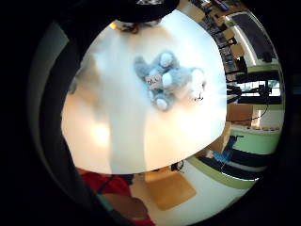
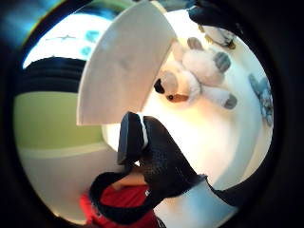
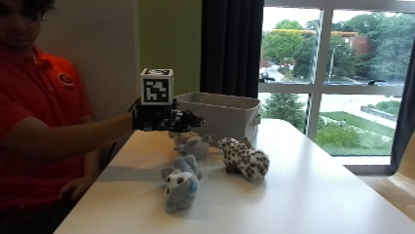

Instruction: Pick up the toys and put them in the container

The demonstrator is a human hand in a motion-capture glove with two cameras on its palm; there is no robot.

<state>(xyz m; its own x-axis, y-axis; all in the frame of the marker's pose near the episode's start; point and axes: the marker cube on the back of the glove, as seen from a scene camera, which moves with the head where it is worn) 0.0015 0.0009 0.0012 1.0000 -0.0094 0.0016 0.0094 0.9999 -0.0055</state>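
My gloved right hand (image 3: 166, 120) hovers above the white table (image 3: 311, 195), just in front of the white container (image 3: 223, 111). Its fingers are loosely extended and hold nothing. A small grey-and-white plush (image 3: 193, 145) sits right below the hand. A grey plush (image 3: 181, 185) lies nearer the table's front, and a spotted plush (image 3: 245, 159) stands beside it. The little finger side palm view looks down on the grey plush (image 1: 169, 80). In the thumb side palm view, the container wall (image 2: 123, 61) is close, with a white-and-grey plush dog (image 2: 199, 78) beside it.
The container stands at the back of the table near a dark curtain (image 3: 230, 46) and a window (image 3: 337, 73). The person's bare hand (image 3: 76, 187) rests low at the table's left edge. Bare tabletop stretches to the right of the toys.
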